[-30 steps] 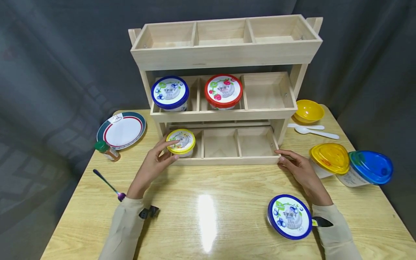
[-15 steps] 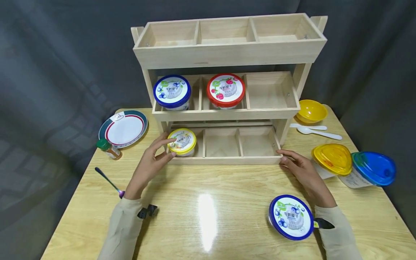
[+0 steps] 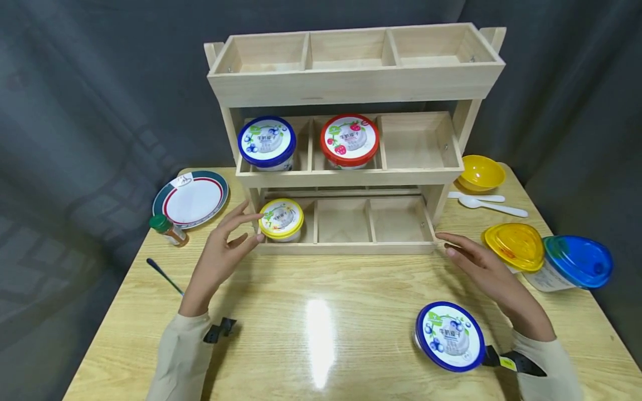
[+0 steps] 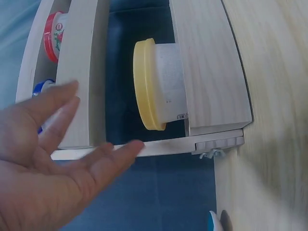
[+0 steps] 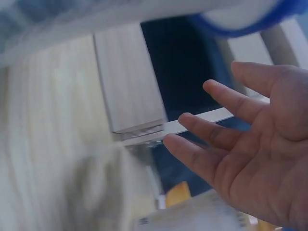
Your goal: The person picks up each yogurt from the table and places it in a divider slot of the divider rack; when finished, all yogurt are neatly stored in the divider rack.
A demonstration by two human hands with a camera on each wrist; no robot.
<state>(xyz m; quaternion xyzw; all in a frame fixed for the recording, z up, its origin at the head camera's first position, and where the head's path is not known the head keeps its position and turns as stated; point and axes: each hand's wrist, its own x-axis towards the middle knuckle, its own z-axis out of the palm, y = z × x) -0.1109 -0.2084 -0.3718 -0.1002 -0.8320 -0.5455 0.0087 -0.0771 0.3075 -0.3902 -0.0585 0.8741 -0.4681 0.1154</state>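
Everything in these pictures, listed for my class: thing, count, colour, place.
Rack: 1, wooden, back
Blue-lidded tubs: 2, white, middle-left compartment, table front
Red-lidded tub: 1, white, middle tier centre
Yellow-lidded tub: 1, white, bottom-left compartment
Plate: 1, white, green-red rim, left
Jar: 1, green-capped, by plate
Utensil: 1, dark, left
Bowl: 1, yellow, right
Cutlery: 2, white, by bowl
Lidded containers: 2, yellow-topped, blue-topped, right
Table: 1, wooden, beneath
Backdrop: 1, dark, behind
Straps: 2, black, wrists
Sleeves: 2, cream, forearms
Left hand: 1, rack's left
Right hand: 1, rack's right

L hand point(image 4: 45, 180) nr yel-lidded tub point(image 4: 162, 84) in wdn rack point(image 4: 216, 72).
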